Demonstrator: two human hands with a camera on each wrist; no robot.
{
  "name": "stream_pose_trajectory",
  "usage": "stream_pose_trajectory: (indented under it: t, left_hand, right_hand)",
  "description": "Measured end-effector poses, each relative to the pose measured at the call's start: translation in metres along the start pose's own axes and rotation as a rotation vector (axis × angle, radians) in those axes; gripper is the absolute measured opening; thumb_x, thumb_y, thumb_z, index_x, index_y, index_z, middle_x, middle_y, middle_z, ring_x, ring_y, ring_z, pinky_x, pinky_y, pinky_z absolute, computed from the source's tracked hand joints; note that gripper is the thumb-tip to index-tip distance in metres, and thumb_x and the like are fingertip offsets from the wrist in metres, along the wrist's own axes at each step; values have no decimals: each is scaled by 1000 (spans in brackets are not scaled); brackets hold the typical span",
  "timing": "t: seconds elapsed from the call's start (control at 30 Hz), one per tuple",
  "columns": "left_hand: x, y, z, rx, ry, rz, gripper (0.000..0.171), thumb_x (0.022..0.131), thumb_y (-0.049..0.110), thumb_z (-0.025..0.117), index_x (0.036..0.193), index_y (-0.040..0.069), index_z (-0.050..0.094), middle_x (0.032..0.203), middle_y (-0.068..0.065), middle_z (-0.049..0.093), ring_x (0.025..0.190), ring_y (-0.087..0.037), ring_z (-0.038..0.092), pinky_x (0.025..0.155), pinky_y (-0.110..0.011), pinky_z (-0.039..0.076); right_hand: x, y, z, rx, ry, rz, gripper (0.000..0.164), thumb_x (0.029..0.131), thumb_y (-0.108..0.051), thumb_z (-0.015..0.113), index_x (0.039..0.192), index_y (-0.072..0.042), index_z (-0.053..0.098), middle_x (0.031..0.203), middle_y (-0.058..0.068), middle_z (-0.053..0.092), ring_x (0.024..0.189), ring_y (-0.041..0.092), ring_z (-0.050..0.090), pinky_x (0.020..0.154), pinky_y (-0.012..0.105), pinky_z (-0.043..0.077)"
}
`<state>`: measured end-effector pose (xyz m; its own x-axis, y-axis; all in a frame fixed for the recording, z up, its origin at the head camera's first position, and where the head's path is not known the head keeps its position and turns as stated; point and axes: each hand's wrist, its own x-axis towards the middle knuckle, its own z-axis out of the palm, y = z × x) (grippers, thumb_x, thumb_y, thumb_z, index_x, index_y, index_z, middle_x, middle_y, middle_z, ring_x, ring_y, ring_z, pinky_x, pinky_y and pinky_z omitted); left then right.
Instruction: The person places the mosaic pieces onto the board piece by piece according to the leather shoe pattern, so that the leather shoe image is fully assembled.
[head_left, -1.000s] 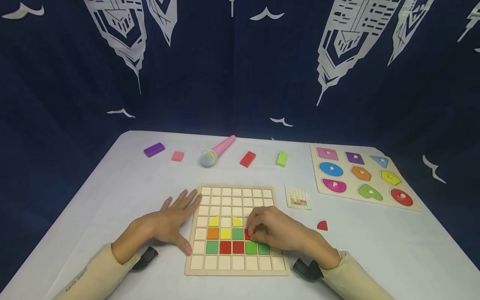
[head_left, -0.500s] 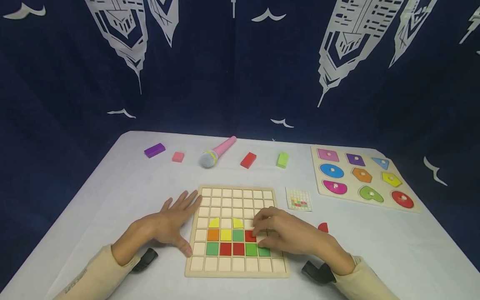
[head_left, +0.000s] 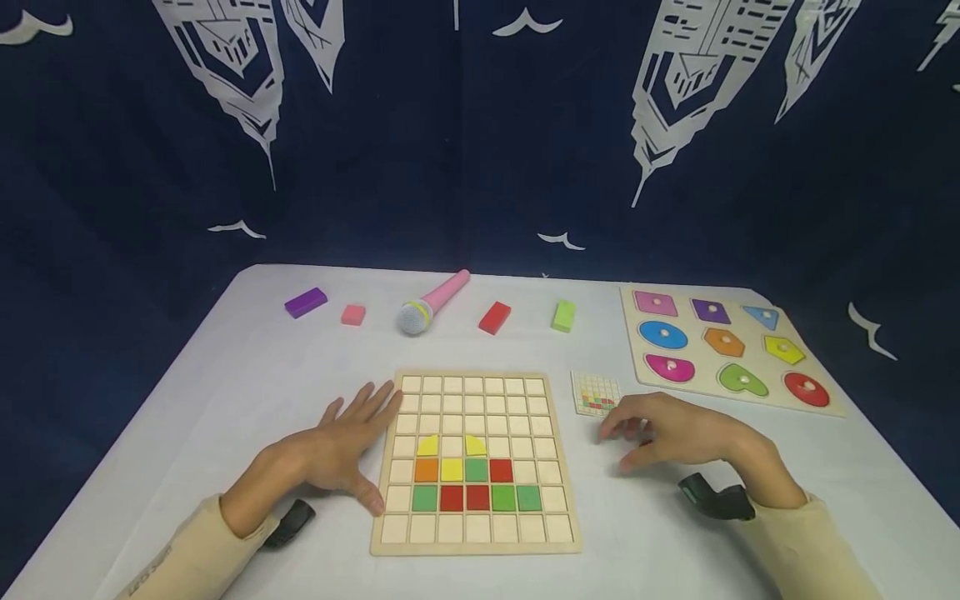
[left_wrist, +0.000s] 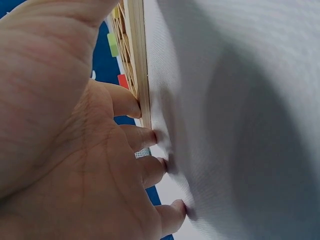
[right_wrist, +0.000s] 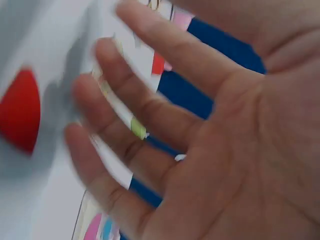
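Note:
A wooden grid board (head_left: 476,547) lies mid-table with several coloured tiles in its cells. Among them are a red square tile (head_left: 501,471), an orange tile (head_left: 426,470) and a yellow quarter-round tile (head_left: 475,446). My left hand (head_left: 341,446) is spread at the board's left edge, thumb and fingertips right at the rim; in the left wrist view its fingertips (left_wrist: 177,206) rest on the cloth. To the right of the board, my right hand (head_left: 671,433) hovers over the table with loose fingers, holding nothing. Below its palm lies a red quarter-round piece (right_wrist: 21,112), hidden in the head view.
A small pattern card (head_left: 596,392) lies beside the right fingertips. A knobbed shape puzzle (head_left: 701,371) is at the back right. Along the back are a purple block (head_left: 306,302), a pink block (head_left: 353,315), a toy microphone (head_left: 432,303), a red block (head_left: 495,317) and a green block (head_left: 563,316).
My right hand has let go of the red square tile, which now sits in its cell, and has moved right, off the board. The left hand stays in place.

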<state>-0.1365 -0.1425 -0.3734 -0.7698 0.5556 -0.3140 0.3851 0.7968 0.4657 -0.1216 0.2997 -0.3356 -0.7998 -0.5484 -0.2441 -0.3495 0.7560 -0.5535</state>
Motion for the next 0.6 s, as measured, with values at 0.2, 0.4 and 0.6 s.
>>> stream_pose_trajectory:
  t: [0.2,0.4,0.6]
  left_hand:
    - [0,0,0,5,8,6,143,54,53,91,161,4,9,169,-17,-3,155,-40,-8,121,-67,-3]
    - [-2,2,0,3,5,15,142,55,53,91,160,2,9,168,-19,-2,154,-42,-8,120,-67,-3]
    - [-3,4,1,-7,7,15,142,55,52,91,160,2,10,168,-19,-2,154,-43,-7,120,-68,-2]
  right_hand:
    - [-6,13,-4,-13,-23,167,32,74,-19,87,101,-20,70,95,-3,62,90,18,54,76,28,51]
    - [-2,17,0,-80,24,264,31,69,-12,89,89,-18,66,82,-1,58,82,18,52,67,30,49]
    - [0,17,1,-123,54,280,23,74,-14,86,85,-19,66,77,-3,57,76,16,52,63,29,47]
